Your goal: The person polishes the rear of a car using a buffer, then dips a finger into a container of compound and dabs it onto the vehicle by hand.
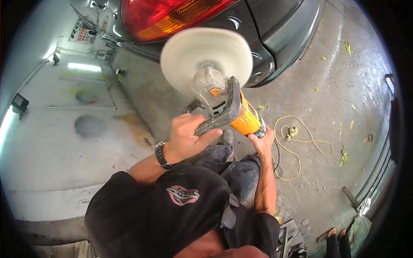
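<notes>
A yellow and black rotary polisher [248, 117] is in both of my hands, held out toward the rear corner of a dark car [292, 21]. My left hand [186, 132], with a black watch on its wrist, wraps round the polisher's black loop handle. Round the rear end of the yellow body my right hand [263, 141] is closed. The broad white polishing pad [230, 49] looks blurred, as if spinning. It overlaps the bumper just below the red and orange tail light [167, 19]; whether it touches the paint I cannot tell.
A yellow cord [297, 165] lies looped on the concrete floor [344, 103], among yellow-green scraps [347, 48]. At left, a white wall [38, 159] carries dark paint smudges and lights. Tools [292, 234] sit at the lower right, near another person's feet [337, 233].
</notes>
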Motion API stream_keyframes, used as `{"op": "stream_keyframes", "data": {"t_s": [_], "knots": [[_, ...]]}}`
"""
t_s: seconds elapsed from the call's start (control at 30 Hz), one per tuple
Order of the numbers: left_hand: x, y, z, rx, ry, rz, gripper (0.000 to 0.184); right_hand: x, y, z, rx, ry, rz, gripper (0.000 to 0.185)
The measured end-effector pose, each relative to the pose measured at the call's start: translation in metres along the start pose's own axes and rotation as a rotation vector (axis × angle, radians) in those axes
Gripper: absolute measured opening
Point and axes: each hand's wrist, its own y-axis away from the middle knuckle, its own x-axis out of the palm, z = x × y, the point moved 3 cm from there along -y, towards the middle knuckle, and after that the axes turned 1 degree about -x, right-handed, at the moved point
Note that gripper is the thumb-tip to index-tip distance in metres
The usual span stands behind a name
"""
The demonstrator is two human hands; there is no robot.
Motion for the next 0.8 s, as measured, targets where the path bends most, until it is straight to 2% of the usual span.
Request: {"op": "stream_keyframes", "data": {"t_s": [0.1,0.2,0.33,0.43,0.53,0.67,0.77,0.8], "knots": [[-0.007,-0.007,-0.011,0.032,-0.06,-0.003,0.04,0.008,-0.01,0.013,-0.08,-0.068,-0.014,0.09],[0.003,-0.007,-0.012,-0.006,-0.067,0.062,0.036,0.008,-0.005,-0.004,-0.042,-0.038,0.01,0.088],[0.036,-0.004,0.0,-0.169,0.08,0.151,0.026,0.006,0.025,-0.043,0.138,-0.059,0.07,0.088],[0.045,-0.01,-0.003,-0.175,0.062,0.25,0.021,0.021,0.041,-0.062,0.187,-0.201,0.039,0.09],[0.046,-0.024,-0.018,-0.095,0.061,0.241,0.022,0.032,0.038,-0.061,0.186,-0.357,0.033,0.097],[0.037,-0.047,-0.045,0.0,-0.091,0.283,0.025,0.038,0.014,-0.036,0.138,-0.533,0.078,0.102],[0.03,-0.063,-0.064,0.106,-0.203,0.254,0.029,0.055,0.011,-0.026,0.186,-0.641,0.16,0.102],[0.03,-0.066,-0.066,0.154,-0.224,0.235,0.03,0.061,0.014,-0.011,0.185,-0.686,0.109,0.099]]}}
